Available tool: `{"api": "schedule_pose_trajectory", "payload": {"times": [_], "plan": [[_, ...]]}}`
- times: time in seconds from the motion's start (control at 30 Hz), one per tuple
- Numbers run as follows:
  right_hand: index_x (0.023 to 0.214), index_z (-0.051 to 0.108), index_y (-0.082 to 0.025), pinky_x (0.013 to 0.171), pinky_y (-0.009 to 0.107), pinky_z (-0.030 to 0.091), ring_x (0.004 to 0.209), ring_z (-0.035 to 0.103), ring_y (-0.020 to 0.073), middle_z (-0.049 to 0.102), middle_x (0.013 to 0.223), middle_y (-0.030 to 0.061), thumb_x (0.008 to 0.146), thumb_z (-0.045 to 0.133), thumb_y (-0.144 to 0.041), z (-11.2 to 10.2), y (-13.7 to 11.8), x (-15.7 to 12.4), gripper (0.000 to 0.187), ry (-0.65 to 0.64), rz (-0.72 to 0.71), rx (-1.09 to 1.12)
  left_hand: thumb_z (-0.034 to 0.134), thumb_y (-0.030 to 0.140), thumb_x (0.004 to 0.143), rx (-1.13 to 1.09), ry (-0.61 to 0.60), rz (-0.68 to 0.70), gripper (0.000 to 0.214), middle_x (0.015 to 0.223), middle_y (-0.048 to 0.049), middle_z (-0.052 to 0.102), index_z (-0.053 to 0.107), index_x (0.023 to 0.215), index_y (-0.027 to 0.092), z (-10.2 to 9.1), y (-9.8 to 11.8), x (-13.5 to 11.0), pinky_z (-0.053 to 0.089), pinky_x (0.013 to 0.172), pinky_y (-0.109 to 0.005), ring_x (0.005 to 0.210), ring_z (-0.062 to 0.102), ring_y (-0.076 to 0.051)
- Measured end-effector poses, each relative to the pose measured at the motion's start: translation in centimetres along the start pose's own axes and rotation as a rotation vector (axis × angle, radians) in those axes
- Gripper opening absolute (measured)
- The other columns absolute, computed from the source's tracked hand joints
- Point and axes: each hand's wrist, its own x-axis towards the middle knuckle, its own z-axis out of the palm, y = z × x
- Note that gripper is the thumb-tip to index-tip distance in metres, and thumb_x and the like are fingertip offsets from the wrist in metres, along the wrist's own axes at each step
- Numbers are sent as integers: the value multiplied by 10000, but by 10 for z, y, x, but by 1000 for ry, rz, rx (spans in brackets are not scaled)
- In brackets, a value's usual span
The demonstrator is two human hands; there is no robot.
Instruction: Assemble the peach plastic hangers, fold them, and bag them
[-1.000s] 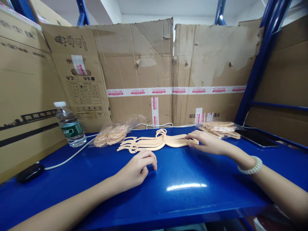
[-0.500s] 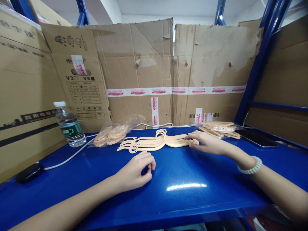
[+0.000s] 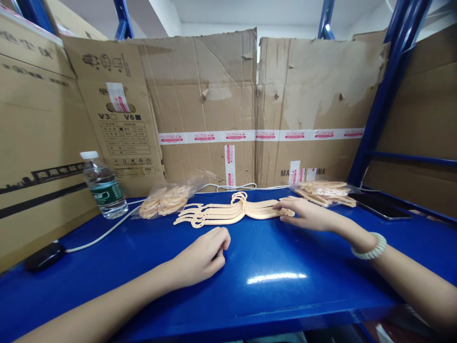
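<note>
A fan of several cream-coloured plastic hangers [image 3: 228,212] lies across the middle of the blue table, their hooks gathered at the centre top. My right hand [image 3: 302,213] rests over the right ends of these hangers, fingers stretched out and thumb apart; it touches them without being wrapped round them. My left hand [image 3: 205,255] lies on the table in front of the hangers, apart from them. Its fingers are curled into a loose fist, with nothing showing in it.
Clear plastic bags of similar cream pieces lie left [image 3: 166,197] and right [image 3: 326,192]. A water bottle [image 3: 104,186], a black device [image 3: 44,257] with a white cable and a phone [image 3: 382,206] are on the blue table [image 3: 271,305]. Cardboard sheets [image 3: 200,105] stand behind.
My left hand's fingers have curled in more tightly, closing the gap at the thumb. My right hand and the hangers have hardly moved.
</note>
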Motion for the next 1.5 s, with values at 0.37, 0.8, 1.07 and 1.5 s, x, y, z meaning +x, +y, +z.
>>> {"api": "schedule_pose_trajectory", "payload": {"times": [0.37,0.8,1.07,1.5], "plan": [[1132,595,-150,867,414,466,999,588,271,644,1084,139,898,465,-316,0,1,0,316,-11,2,-21,372,10,752,12,17,46,187,821,-9,470,410,783,191,-1,2,-1,364,680,-263,742,431,-152],[1142,594,-141,881,420,458,1008,582,276,640,1089,144,893,473,-310,0,1,0,325,-16,15,-6,367,26,801,-34,27,35,174,839,-5,471,414,823,193,-3,2,0,370,698,-264,756,432,-150],[1138,598,-131,876,412,456,1002,583,278,638,1084,147,894,468,-308,1,2,0,328,-23,23,-17,354,14,797,-43,-19,9,195,869,-10,474,434,824,189,-5,5,-2,370,724,-271,787,442,-153],[1108,614,-149,822,379,476,961,608,267,649,1063,138,881,497,-267,4,10,2,281,-12,-8,-66,372,9,806,-8,-25,19,208,904,-14,483,471,838,190,-5,2,-4,380,742,-269,816,459,-152]]}}
